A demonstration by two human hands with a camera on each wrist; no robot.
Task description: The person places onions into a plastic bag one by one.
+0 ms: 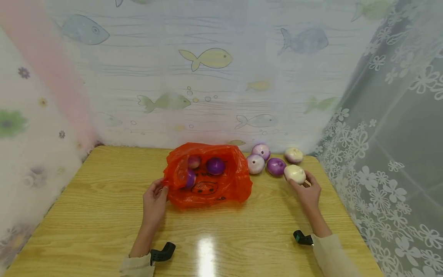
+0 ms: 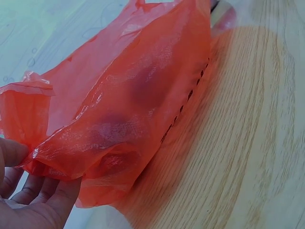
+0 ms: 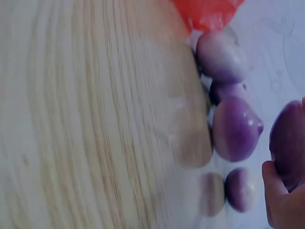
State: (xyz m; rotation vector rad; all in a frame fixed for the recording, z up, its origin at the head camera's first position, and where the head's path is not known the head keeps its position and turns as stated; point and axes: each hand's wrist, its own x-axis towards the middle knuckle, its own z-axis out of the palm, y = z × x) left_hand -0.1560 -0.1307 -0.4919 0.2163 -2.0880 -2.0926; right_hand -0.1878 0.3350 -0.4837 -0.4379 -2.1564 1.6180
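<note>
A red plastic bag (image 1: 221, 192) lies on its side, its mouth spread so that a few purple round onions (image 1: 215, 166) show inside. My left hand (image 1: 155, 198) pinches the bag's left edge between thumb and fingers; in the left wrist view the thin plastic is bunched at the fingertips (image 2: 66, 195). Over the table's right side, my right hand (image 1: 309, 192) grips a purple-and-cream onion (image 1: 295, 174), its cream face towards the head camera. The right wrist view shows the purple side of this held onion (image 3: 288, 143), partly cut off by the frame.
Several purple-and-white onions, among them a purple one (image 1: 276, 167) and a cream-topped one (image 1: 293, 155), sit between the bag and the right back corner. A fish-print curtain (image 1: 207, 107) hangs behind the wooden table (image 1: 104, 215). Lace-patterned cloth (image 1: 377, 184) borders the right.
</note>
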